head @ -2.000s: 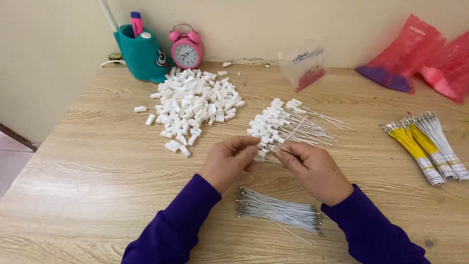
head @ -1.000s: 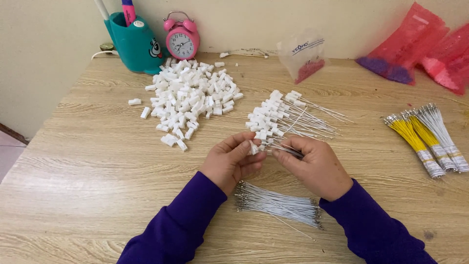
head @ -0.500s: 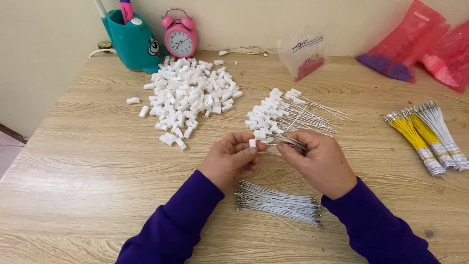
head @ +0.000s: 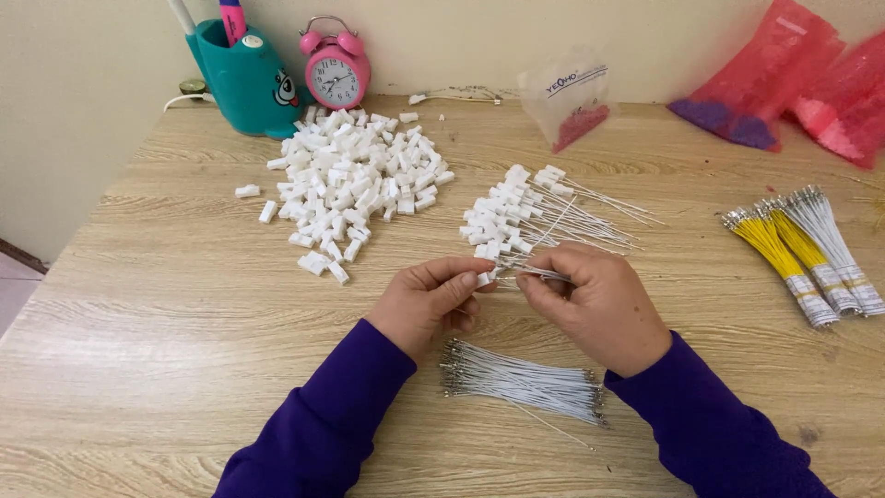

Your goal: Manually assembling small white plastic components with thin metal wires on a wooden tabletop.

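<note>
Now, left hand (head: 429,300): grip pinched closed on small white connector (head: 485,277).
Right hand (head: 595,304): grip closed on thin white wires (head: 539,273).
Bench (head: 166,304): loose wire bundle (head: 525,380) below hands.

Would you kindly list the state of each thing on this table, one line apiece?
white connector: pinched in left hand, wires entering it
thin white wires: held by right hand
loose connector pile: heaped, unwired
wired connector pile: assembled, fanned out
bare wire bundle: lying flat between the forearms
yellow and white bundles: banded, lying side by side
clear bag: upright, red bits inside
</note>
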